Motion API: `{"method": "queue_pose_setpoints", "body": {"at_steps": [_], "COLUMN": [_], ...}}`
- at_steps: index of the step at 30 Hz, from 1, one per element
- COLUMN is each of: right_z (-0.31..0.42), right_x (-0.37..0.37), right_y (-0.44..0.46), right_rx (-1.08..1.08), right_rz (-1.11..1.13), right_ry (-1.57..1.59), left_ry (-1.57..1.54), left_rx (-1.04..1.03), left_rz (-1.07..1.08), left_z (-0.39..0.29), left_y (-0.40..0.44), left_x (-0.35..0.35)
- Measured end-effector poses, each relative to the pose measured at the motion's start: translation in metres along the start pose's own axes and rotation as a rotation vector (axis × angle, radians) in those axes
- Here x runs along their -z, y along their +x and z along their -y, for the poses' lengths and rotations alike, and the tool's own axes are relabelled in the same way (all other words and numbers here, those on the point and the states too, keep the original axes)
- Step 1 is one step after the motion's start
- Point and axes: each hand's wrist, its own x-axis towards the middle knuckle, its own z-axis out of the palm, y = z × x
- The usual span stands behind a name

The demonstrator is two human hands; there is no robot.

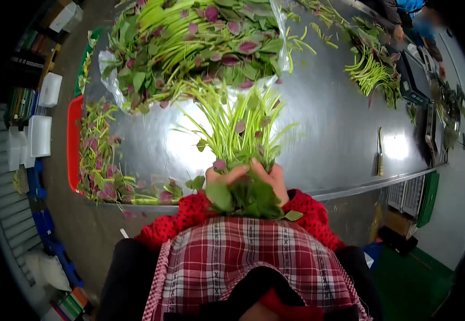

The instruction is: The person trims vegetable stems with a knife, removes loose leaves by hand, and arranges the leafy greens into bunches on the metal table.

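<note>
Close in front of my apron, a bunch of leafy greens [237, 125] is held between both hands, its light-green stems fanning away from me and its leaves toward me. My left hand [225, 175] wraps round the left side of the bunch, fingers closed. On the other side my right hand [273, 179] is closed round it too, thumb on top. Leaves hide parts of both hands. Beyond the stem tips lies a large heap of amaranth-like greens [195, 48] with purple-tinged leaves, on clear plastic sheeting [109, 75].
The steel table [329, 123] has a knife [379, 152] at right and another greens pile [371, 75] near a dark scale-like device [411, 75]. Loose trimmings [101, 155] line the left edge beside a red crate [74, 144]. Another person's hand [398, 33] shows at upper right.
</note>
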Motion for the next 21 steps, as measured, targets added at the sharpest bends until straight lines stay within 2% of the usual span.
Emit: {"method": "queue_pose_setpoints", "body": {"at_steps": [1, 2, 4, 5, 6, 7, 8, 10, 11, 13, 14, 15, 16, 18, 19, 20, 21], "right_z": [-0.032, -0.057, -0.063, -0.057, -0.049, -0.052, -0.053, -0.051, -0.056, -0.060, -0.063, -0.052, -0.042, -0.044, -0.067, -0.070, -0.070], "right_x": [0.014, 0.025, 0.041, 0.046, 0.049, 0.049, 0.049, 0.046, 0.046, 0.048, 0.050, 0.041, 0.031, 0.022, 0.042, 0.044, 0.045], "right_y": [0.019, 0.039, 0.042, 0.044, 0.042, 0.034, 0.026, 0.037, 0.034, 0.034, 0.032, 0.020, 0.007, 0.024, 0.035, 0.035, 0.038], "right_rx": [0.139, 0.094, -0.053, -0.053, 0.214, 0.334, 0.469, 0.259, 0.127, 0.116, 0.093, 0.125, 0.156, 0.041, 0.111, 0.126, 0.208], "right_rz": [-0.069, -0.130, -0.025, -0.026, 0.085, 0.150, 0.197, 0.139, 0.112, 0.078, 0.042, 0.090, 0.138, -0.124, -0.060, -0.055, 0.037], "right_ry": [-0.080, -0.038, 0.020, 0.017, -0.360, -0.548, -0.723, -0.329, -0.128, -0.203, -0.274, -0.265, -0.254, 0.037, -0.116, -0.115, -0.134], "left_ry": [0.056, -0.034, 0.636, 0.632, 0.394, 0.158, 0.121, 0.033, 0.401, 0.021, 0.016, -0.153, -0.074, 0.083, 0.128, 0.144, -0.036], "left_rx": [0.245, 0.281, 0.029, 0.029, 0.083, 0.152, 0.219, 0.339, 0.150, -0.181, -0.175, 0.150, 0.156, 0.184, 0.210, 0.140, 0.047], "left_rz": [-0.112, -0.186, 0.195, 0.195, 0.175, 0.146, 0.063, -0.115, 0.118, 0.148, 0.147, 0.117, 0.050, -0.082, -0.084, 0.012, 0.070], "left_z": [-0.027, 0.003, 0.095, 0.092, 0.080, 0.061, 0.046, 0.014, 0.059, 0.076, 0.079, 0.050, 0.041, 0.025, 0.050, 0.092, 0.119], "left_y": [-0.002, 0.016, 0.043, 0.043, 0.034, 0.013, 0.015, 0.020, 0.034, 0.026, 0.029, 0.022, 0.022, 0.023, 0.031, 0.046, 0.055], "left_x": [-0.010, 0.004, 0.083, 0.078, 0.065, 0.047, 0.035, 0.011, 0.049, 0.041, 0.047, 0.036, 0.031, 0.019, 0.037, 0.069, 0.087]}}
